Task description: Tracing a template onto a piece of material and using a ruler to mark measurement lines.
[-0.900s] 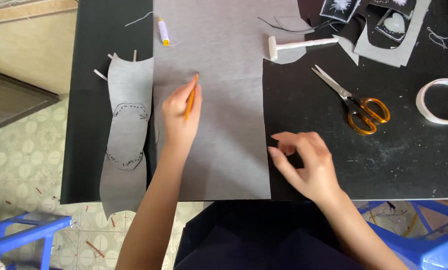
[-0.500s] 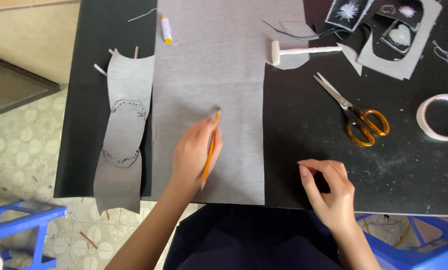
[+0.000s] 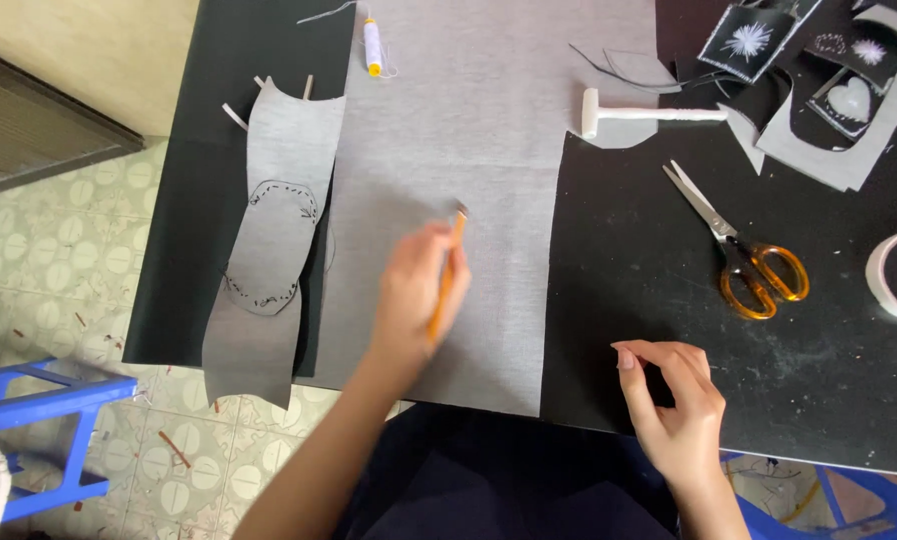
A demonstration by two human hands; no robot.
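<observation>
Two hands: both bare, over a black table (image 3: 629, 260).
Left hand (image 3: 414, 295): closed around an orange pencil (image 3: 447, 275), which lies slanted, its tip up and away from the person, over the grey sheet.
Right hand (image 3: 674, 400): on the black table near its front edge, right of the sheet; fingers curled inward, thumb and fingertips close together; whether it pinches anything cannot be told.
Grey sheet (image 3: 489, 140): large, flat, runs from the far side to the front edge of the table.
Shaped grey piece (image 3: 269, 240): left of the sheet, with a dashed oval outline; its lower end hangs over the table edge.
Scissors (image 3: 739, 250): orange handles, lying shut, well apart to the right.
White mallet (image 3: 639, 112): at the sheet's right edge, farther back.
Tape roll (image 3: 894, 275): at the right border.
</observation>
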